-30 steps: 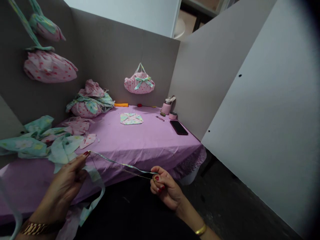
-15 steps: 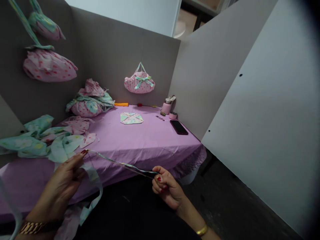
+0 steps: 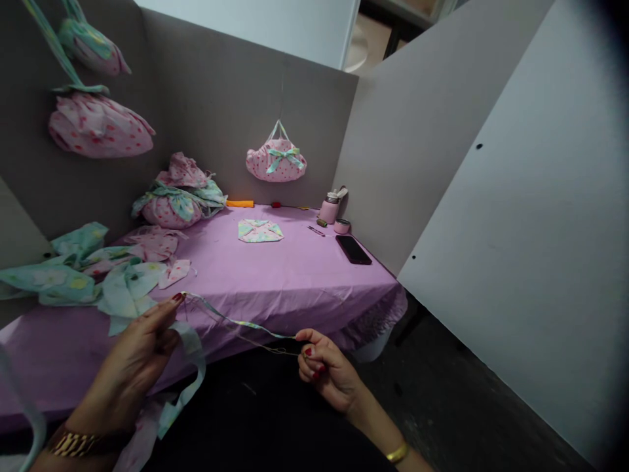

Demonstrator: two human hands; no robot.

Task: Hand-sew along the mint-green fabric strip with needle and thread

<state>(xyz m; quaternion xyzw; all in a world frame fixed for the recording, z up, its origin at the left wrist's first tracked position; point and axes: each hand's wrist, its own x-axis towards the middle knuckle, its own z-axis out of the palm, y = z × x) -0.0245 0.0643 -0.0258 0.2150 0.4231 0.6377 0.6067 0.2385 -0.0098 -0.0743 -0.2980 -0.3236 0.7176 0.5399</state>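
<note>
1. The far end of what the right hand (image 3: 327, 370) grips is hidden in its curled fingers; whether a needle is there, I cannot tell.
2. The left palm is turned away, and a pale green strip (image 3: 196, 367) hangs partly behind the left hand (image 3: 147, 334). The upper-left hanging pouches (image 3: 101, 124) have straps cut off by the top edge.
3. The narrow cord (image 3: 250, 324) spans the hands in front of the table's near edge, above the dark lap, sagging slightly. It is slim, pale green-blue with yellow patches.
4. A thin thread (image 3: 280, 351) runs below it, slightly looped near the right hand; its left part is faint.
5. Left thumb and index finger pinch the cord's left end. Right thumb presses the thread against the fingers; the cord's right end meets the index fingertip.
6. Farther away, a folded patterned piece (image 3: 259, 231) lies flat on the purple cloth (image 3: 221, 262), left of the phone (image 3: 354, 250).
</note>
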